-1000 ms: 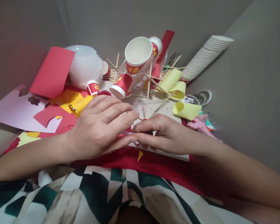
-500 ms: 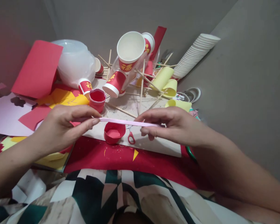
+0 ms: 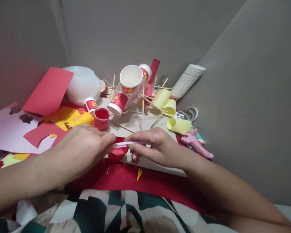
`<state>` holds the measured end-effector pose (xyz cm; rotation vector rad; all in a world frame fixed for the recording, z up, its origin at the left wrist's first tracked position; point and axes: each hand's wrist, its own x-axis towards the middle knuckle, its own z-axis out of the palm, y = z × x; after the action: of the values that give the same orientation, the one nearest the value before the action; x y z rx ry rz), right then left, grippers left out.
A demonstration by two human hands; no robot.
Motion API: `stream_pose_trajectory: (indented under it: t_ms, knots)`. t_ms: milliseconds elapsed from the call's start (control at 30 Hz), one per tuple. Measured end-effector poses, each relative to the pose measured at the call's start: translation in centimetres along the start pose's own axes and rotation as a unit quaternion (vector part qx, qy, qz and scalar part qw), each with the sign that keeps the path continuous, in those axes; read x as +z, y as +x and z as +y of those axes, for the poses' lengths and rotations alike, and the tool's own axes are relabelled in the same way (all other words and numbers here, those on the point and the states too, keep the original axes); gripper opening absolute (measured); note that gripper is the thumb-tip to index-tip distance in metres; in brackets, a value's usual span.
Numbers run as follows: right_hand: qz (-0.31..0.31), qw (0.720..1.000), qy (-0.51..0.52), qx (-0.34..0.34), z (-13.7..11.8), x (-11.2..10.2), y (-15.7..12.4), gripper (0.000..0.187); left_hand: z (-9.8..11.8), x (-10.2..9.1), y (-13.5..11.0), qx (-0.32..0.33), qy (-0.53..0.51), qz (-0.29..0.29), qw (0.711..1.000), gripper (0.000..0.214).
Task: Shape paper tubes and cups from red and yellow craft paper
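The counter (image 3: 160,183) spreads out with its red near edge toward the person, and a pale board (image 3: 133,120) lies on it, passing beneath a red bowl (image 3: 115,158). Well to the left of the bowl lies a lilac sheet (image 3: 5,129) with holes cut in it, and a red sheet (image 3: 48,90) leans beyond that, against a cloudy jar (image 3: 83,84). Far off to the right behind the bowl, a tilted stack (image 3: 189,81) of white cups rests near the wall. The left hand (image 3: 87,147), back upward, is left of the bowl, its thumb and fingers closed together on one end of a pink strip; the right hand (image 3: 155,144), right of the bowl, pinches the other end between thumb and forefinger. Behind the bowl a wide cup (image 3: 131,79) is propped over other red cups. A pink glue gun (image 3: 196,144) lies well to its right, with a yellow roll (image 3: 179,125) nearer in. A red tub (image 3: 102,121) stands just behind the bowl and to its left. Red-handled scissors (image 3: 135,157) lie right beside the bowl, partly hidden. The strip (image 3: 121,145) itself is over the bowl; whether they touch, I cannot tell. A yellow triangle (image 3: 139,174) lies in front of the bowl, to the right.
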<state>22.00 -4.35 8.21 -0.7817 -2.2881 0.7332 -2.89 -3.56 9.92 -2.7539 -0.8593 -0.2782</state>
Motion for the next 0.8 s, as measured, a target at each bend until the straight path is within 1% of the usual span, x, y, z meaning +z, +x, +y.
stream_pose_trajectory:
  t_ms: [33, 67, 100, 200, 267, 333, 367, 433, 500, 567, 667, 733, 800]
  knots:
    - [0.01, 1.0, -0.002, 0.002, 0.0, -0.1, -0.1, 0.021, -0.4, -0.1, -0.1, 0.003, 0.009, -0.015, 1.0, 0.018]
    - [0.016, 1.0, 0.0, 0.009, 0.0, -0.2, -0.2, 0.021, -0.7, -0.3, -0.3, 0.004, 0.025, -0.019, 0.999, 0.019]
    - [0.021, 1.0, 0.004, 0.018, 0.0, -0.3, -0.4, 0.02, -1.0, -0.5, -0.4, 0.001, 0.049, -0.01, 0.999, 0.02]
    - [0.034, 0.999, 0.001, 0.021, 0.0, -0.4, -0.5, 0.02, -1.2, -1.1, -0.7, -0.034, 0.136, 0.049, 0.989, 0.029]
    - [0.046, 0.999, -0.024, -0.005, -0.1, -0.3, -0.3, 0.019, -0.7, -1.3, -0.6, -0.05, 0.149, 0.087, 0.984, 0.038]
    - [0.056, 0.997, -0.044, -0.042, -0.4, -0.1, -0.1, 0.017, 0.1, -1.0, -0.3, -0.028, 0.093, 0.112, 0.989, 0.043]
    - [0.06, 0.995, -0.046, -0.059, -0.5, 0.0, 0.1, 0.015, 0.4, -0.8, -0.1, -0.009, 0.039, 0.113, 0.993, 0.043]
    - [0.061, 0.994, -0.037, -0.077, -0.7, 0.2, 0.3, 0.012, 0.9, -0.1, 0.4, 0.008, -0.093, 0.1, 0.991, 0.035]
    - [0.057, 0.995, -0.027, -0.073, -0.7, 0.2, 0.4, 0.011, 1.0, 0.6, 0.8, -0.002, -0.218, 0.084, 0.972, 0.023]
    - [0.066, 0.996, -0.031, -0.044, -0.4, 0.2, 0.2, 0.011, 0.8, 1.0, 0.9, -0.025, -0.302, 0.075, 0.95, 0.017]
    - [0.112, 0.993, -0.033, 0.014, 0.2, 0.3, -0.2, 0.011, 0.1, 1.2, 0.7, -0.057, -0.356, 0.064, 0.931, 0.019]
    - [0.131, 0.99, 0.0, 0.049, 0.5, 0.4, -0.5, 0.007, -0.2, 1.2, 0.5, -0.066, -0.364, 0.053, 0.928, 0.022]
    - [0.133, 0.987, 0.048, 0.075, 0.7, 0.5, -0.6, 0.008, -0.3, 1.3, 0.5, -0.062, -0.36, 0.043, 0.93, 0.024]
